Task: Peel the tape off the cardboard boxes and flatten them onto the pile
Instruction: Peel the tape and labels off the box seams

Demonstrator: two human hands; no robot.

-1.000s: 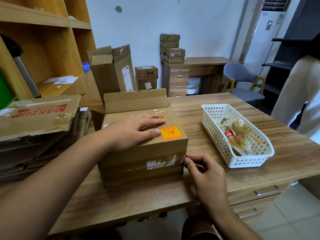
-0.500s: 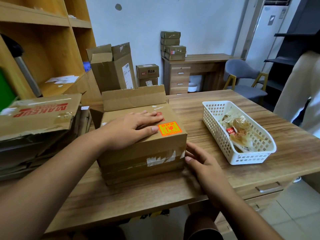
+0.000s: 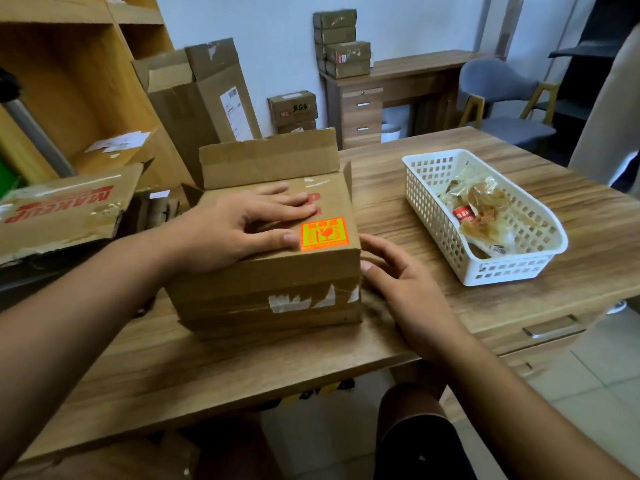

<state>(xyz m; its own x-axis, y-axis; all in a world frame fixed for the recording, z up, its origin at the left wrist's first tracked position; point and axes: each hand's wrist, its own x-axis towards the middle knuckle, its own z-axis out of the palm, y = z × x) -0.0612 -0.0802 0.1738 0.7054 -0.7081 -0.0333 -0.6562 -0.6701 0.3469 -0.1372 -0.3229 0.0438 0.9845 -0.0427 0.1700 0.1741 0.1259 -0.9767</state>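
One brown cardboard box (image 3: 270,289) stands on the wood-grain surface (image 3: 242,358). The left hand (image 3: 242,230) lies flat on its top, fingers straight, beside a square orange sticker (image 3: 323,233). The right hand (image 3: 405,289), fingers relaxed, touches its right side. Torn white tape (image 3: 301,301) clings to the front. One white perforated basket (image 3: 485,273) sits to the right, and a pile of flattened cardboard (image 3: 62,209) lies to the left. One grey chair (image 3: 502,98) stands beyond.
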